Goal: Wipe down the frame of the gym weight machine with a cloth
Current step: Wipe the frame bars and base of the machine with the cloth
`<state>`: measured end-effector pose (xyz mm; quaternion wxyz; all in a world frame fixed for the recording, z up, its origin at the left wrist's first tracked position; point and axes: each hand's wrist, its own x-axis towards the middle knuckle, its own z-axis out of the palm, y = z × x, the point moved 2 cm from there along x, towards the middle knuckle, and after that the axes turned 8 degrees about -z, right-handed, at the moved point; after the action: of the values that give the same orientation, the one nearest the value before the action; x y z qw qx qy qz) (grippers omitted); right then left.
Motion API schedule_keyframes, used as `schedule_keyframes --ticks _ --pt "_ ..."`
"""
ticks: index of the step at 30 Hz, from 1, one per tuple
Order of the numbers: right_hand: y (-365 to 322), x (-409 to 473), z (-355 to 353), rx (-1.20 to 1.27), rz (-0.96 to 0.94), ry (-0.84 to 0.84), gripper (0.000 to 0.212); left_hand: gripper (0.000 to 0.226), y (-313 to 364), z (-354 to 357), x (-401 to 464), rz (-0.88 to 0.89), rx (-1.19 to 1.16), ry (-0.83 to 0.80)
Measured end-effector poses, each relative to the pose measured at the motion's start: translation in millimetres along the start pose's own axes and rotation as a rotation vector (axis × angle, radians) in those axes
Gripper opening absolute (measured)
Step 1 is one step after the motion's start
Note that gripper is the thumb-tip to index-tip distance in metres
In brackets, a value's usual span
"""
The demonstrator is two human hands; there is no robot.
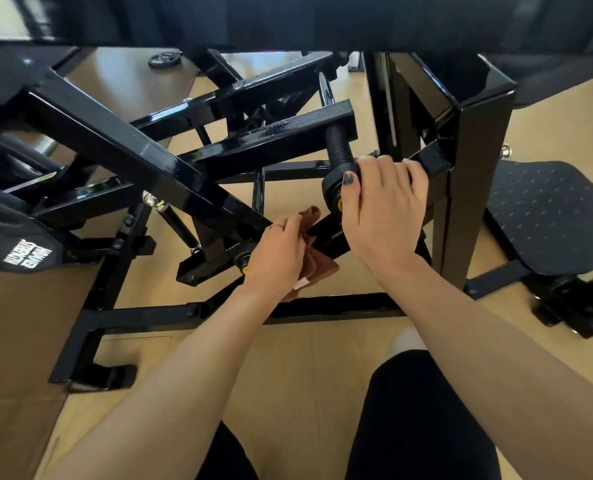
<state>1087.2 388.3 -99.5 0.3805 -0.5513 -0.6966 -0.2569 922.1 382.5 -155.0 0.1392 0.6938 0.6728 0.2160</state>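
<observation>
This is a gym; a heavy black steel weight machine frame [139, 147] of square tube fills most of the view, with a ribbed black handle grip [338, 143] on one arm; a padded black seat [547, 216] with a dotted surface sits at the right (a second pad, printed with white lettering, shows at the left edge); a round weight plate [165, 59] lies on the pale tan floor [288, 358] farther back.

Left hand [277, 258] grips a brown cloth [317, 263] against the black frame [128, 147] — right hand [385, 209] grasps a bar.
</observation>
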Motion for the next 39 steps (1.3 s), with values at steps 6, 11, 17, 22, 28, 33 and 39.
schedule_keyframes --ticks 6,11,17,22,28,33,39 --pt "0.5 -0.7 0.9 -0.009 -0.018 -0.004 0.048 0.033 21.9 -2.5 2.5 0.167 -0.034 0.041" --pt "-4.5 4.8 -4.4 0.006 0.034 -0.038 0.046 0.032 -10.9 6.6 2.1 0.050 0.172 0.006" --pt "-39.4 20.3 10.1 0.120 0.021 -0.018 0.045 0.025 20.4 8.8 3.0 0.107 0.002 0.106" --pt "-30.6 3.6 30.3 0.207 0.087 0.012 0.044 0.042 37.4 24.5 -1.8 0.125 0.107 0.141" --pt "-35.9 12.3 16.3 0.117 0.018 0.056 0.056 0.042 -13.8 25.0 2.2 0.044 0.227 0.068" --pt "-32.5 2.7 24.4 0.137 0.014 0.022 0.039 0.032 13.8 5.8 18.9 0.069 -0.194 0.045" --pt "-34.1 7.2 19.3 0.070 -0.018 -0.024 0.053 0.035 0.7 11.8 4.9 0.080 0.108 0.068"
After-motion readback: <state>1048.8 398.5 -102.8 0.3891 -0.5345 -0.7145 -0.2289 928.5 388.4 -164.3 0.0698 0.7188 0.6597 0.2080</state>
